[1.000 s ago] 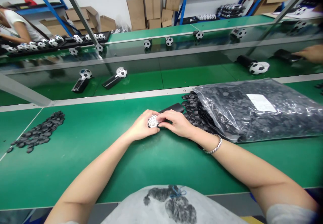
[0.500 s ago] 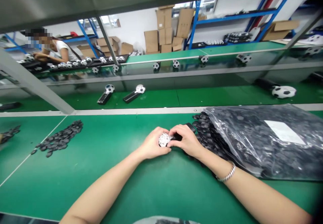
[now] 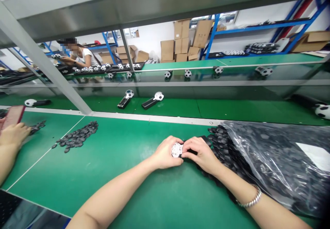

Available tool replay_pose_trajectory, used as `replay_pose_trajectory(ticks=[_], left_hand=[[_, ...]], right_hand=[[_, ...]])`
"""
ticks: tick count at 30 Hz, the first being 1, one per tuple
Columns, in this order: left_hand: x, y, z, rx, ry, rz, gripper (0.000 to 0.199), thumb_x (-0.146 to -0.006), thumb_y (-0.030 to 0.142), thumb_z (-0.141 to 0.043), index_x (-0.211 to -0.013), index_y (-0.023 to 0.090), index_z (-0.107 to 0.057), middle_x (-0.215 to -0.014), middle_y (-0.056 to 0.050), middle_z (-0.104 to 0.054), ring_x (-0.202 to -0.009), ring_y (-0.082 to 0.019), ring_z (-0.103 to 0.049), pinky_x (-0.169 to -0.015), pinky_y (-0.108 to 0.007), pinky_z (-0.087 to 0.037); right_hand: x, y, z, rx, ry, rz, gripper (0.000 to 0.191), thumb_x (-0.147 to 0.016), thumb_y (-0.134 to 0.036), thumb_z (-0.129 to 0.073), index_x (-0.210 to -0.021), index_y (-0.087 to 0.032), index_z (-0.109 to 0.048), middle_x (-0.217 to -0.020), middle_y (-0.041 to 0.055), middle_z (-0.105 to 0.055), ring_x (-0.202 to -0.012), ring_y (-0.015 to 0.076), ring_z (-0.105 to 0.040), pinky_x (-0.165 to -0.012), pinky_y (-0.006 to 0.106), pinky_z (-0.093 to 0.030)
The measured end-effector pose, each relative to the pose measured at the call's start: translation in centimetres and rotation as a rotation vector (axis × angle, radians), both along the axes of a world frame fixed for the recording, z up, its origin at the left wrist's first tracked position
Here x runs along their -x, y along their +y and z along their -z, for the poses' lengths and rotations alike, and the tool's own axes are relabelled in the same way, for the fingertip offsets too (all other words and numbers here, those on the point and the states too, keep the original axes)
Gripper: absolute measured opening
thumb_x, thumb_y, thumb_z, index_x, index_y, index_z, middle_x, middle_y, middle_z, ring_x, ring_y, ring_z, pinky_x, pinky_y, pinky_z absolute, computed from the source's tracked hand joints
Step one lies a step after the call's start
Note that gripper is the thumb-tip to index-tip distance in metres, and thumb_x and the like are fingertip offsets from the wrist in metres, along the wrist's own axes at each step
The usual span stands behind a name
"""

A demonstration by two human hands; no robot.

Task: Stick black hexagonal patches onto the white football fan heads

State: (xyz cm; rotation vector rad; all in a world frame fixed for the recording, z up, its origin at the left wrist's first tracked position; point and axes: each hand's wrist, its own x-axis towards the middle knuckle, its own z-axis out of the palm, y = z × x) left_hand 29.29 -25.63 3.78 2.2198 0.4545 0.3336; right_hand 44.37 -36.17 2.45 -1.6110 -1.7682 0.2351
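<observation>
My left hand [image 3: 167,153] is closed around the white openwork soccer-ball head [image 3: 176,150] of a handheld device, just above the green bench. The device's black handle [image 3: 205,140] runs off to the right, partly hidden behind my right hand [image 3: 198,151]. At the ball's right edge, the thumb and fingers of that hand are pinched together. Whatever small thing they may grip is covered by the fingertips. Close by on the right, a heap of small black pieces [image 3: 221,143] spills from a clear plastic bag [image 3: 273,163].
Another pile of black pieces [image 3: 79,136] lies left on the bench. A co-worker's hand [image 3: 15,132] is at the far left, by a flat red object [image 3: 12,117]. Two ball-headed devices [image 3: 154,100] lie beyond the pale rail [image 3: 154,118]. A slanted metal post [image 3: 56,67] rises at left.
The view has swung left, so everything sits further right in the picture. A co-worker's hand and the red object have come into view at left. My hands stay at the ball head.
</observation>
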Motion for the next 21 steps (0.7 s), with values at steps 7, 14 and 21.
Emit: replay_pose_trajectory(ticks=[7, 14, 21], left_hand=[[0.0, -0.2, -0.2, 0.022, 0.003, -0.021, 0.053, -0.056, 0.017, -0.068, -0.106, 0.016, -0.053, -0.101, -0.006, -0.053, -0.095, -0.022, -0.052, -0.085, -0.034, -0.042], [-0.1, -0.4, 0.3, 0.009, -0.038, -0.041, 0.053, -0.057, 0.016, -0.066, -0.107, 0.018, -0.05, -0.102, -0.006, -0.053, -0.097, -0.023, -0.051, -0.086, -0.036, -0.041], [-0.1, -0.4, 1.0, -0.091, -0.099, -0.063, 0.048, -0.058, 0.019, -0.066, -0.104, 0.019, -0.053, -0.097, -0.005, -0.055, -0.093, -0.022, -0.052, -0.083, -0.035, -0.043]], right_hand=[[0.0, 0.1, 0.0, 0.002, 0.012, 0.013, 0.019, -0.08, -0.04, -0.058, -0.074, -0.022, -0.06, -0.082, 0.0013, -0.065, -0.083, 0.0173, -0.056, -0.076, 0.034, -0.035], [0.4, 0.3, -0.6, 0.12, 0.058, 0.057, 0.018, -0.077, -0.039, -0.062, -0.072, -0.022, -0.058, -0.081, 0.0001, -0.064, -0.081, 0.0181, -0.054, -0.078, 0.036, -0.034], [-0.1, 0.4, -0.2, 0.072, -0.004, 0.012, 0.022, -0.076, -0.044, -0.06, -0.078, -0.022, -0.058, -0.086, 0.0019, -0.063, -0.085, 0.019, -0.055, -0.077, 0.035, -0.038]])
